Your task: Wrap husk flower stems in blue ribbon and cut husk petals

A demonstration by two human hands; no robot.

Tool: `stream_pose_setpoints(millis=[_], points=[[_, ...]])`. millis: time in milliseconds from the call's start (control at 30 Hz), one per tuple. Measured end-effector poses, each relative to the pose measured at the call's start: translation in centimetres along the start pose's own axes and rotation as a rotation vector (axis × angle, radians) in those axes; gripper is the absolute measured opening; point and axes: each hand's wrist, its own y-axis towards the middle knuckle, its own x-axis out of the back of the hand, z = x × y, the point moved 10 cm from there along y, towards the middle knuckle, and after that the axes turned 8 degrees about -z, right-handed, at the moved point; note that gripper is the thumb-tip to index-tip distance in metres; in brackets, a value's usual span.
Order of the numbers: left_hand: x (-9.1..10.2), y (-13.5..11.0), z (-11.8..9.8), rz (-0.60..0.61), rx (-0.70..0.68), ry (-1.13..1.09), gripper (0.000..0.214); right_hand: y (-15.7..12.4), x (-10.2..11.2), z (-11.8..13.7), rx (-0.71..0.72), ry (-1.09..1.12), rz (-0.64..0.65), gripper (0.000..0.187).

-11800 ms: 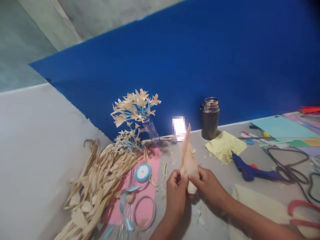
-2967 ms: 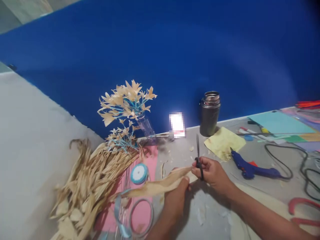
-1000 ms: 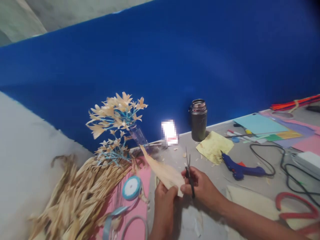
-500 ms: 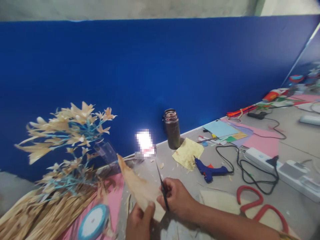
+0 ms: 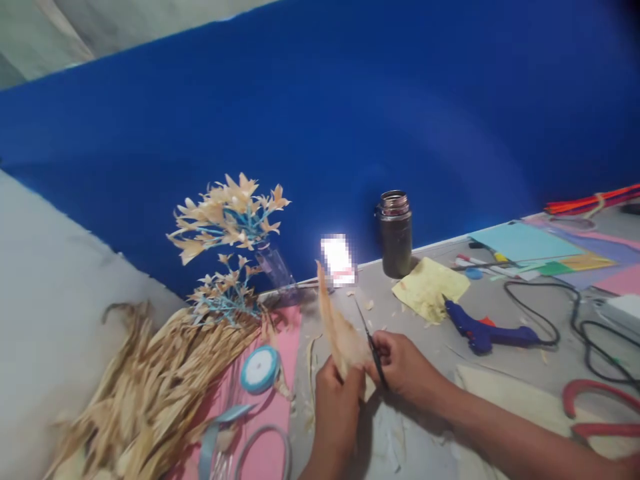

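Husk strip (image 5: pixel 340 333), pale and tapering, stands upright above the table (image 5: pixel 500 360), pinched at its base by the left hand (image 5: pixel 336 393). Beside it, the right hand (image 5: pixel 400 363) grips small scissors (image 5: pixel 369 341), blades seemingly touching the strip's edge.

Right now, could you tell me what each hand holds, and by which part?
Left hand grips the dried husk by its lower end; right hand holds scissors by their handles.

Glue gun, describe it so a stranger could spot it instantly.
Along the blue wall runs a grey table. Right of the right hand, beside a yellow sheet, lies the glue gun: the only dark blue tool, trailing a black cord.
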Motion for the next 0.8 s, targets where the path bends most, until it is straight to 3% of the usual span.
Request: stream_pose_setpoints(millis=[167,300,600,800], points=[[-0.4,-0.6,-0.3,0.026,0.044,-0.114,0.020,-0.3,-0.4,-0.2,-0.020,0.067,0.037,0.015],[-0.2,-0.6,-0.1,0.024,0.072,-0.108,0.021,-0.4,0.0,0.3,0.021,-0.003,0.004,0.012],[0.3,0.2,-1.8,0.006,-0.121,0.097,0.022,-0.4,0.7,1.3,0.128,-0.307,-0.038,0.014],[0.7,0.4,-1.7,0.001,-0.112,0.138,0.024,-0.3,0.8,1.2,0.126,-0.352,-0.024,0.016]])
